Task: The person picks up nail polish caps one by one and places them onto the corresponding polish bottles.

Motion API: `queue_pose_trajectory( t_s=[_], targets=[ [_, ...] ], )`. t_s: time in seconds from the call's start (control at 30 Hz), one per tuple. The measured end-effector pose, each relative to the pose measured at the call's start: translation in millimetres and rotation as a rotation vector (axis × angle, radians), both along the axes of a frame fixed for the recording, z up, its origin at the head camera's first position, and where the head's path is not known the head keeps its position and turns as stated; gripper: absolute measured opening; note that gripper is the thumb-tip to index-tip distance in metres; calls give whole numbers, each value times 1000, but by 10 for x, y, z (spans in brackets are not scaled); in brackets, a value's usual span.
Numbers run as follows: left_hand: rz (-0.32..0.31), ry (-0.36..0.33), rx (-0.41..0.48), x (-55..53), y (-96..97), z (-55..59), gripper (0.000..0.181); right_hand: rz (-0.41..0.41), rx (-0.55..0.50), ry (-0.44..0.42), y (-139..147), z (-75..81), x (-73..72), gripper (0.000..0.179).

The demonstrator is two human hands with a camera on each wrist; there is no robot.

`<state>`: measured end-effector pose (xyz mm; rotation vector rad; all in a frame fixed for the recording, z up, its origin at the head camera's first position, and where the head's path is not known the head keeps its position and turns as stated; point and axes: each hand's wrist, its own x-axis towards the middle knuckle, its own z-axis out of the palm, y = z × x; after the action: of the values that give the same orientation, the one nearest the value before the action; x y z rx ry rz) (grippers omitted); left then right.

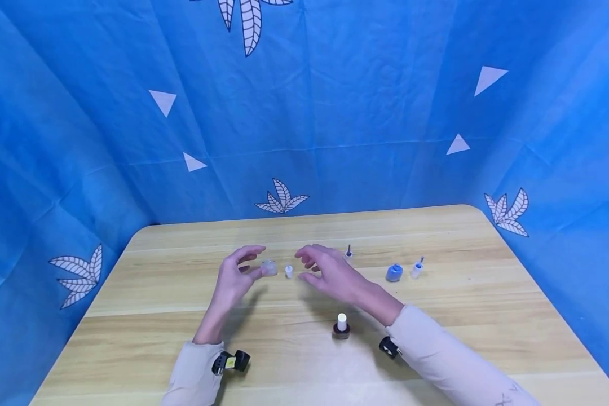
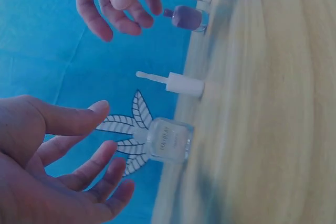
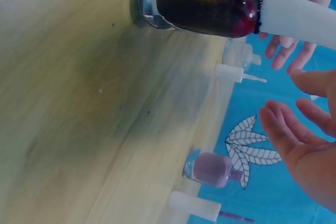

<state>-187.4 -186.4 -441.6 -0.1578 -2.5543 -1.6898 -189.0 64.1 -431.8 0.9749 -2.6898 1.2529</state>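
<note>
A clear nail polish bottle [image 2: 170, 141] stands uncapped on the table. Beside it its white brush cap [image 2: 185, 85] is upright, bristles up. My left hand [image 1: 235, 278] is just left of the bottle, fingers apart and bent loosely, holding nothing; the left wrist view shows a gap between them. To the right of the white cap, my right hand [image 1: 335, 276] hovers with nothing in its loosely bent fingers. In the right wrist view, a purple polish bottle [image 3: 212, 169] stands open near that hand, with a white brush cap [image 3: 194, 205] beside it.
Nearer me stands a dark red polish bottle [image 1: 341, 332] with its white cap on. To the right are an open blue polish bottle [image 1: 394, 273] and an upright brush cap [image 1: 417, 269]. A blue cloth [image 1: 309, 113] hangs behind the wooden table [image 1: 147, 299].
</note>
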Motion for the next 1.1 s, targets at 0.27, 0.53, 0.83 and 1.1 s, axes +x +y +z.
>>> queue_pose_trajectory(
  t_s=[0.27,0.53,0.83,1.1],
  targets=[
    [-27,-107,132,-74,-59,-101,49,37,82,-39,-38,-43,-76,44],
    [-24,-190,41,-121,-107,-196,52,55,129,-70,-107,-119,-190,42],
    [-24,-187,37,-192,-79,-249,47,54,206,-123,-204,-124,-255,43],
    [-5,-185,-19,-212,-78,-283,40,72,220,-189,-280,-175,-347,39]
  ],
)
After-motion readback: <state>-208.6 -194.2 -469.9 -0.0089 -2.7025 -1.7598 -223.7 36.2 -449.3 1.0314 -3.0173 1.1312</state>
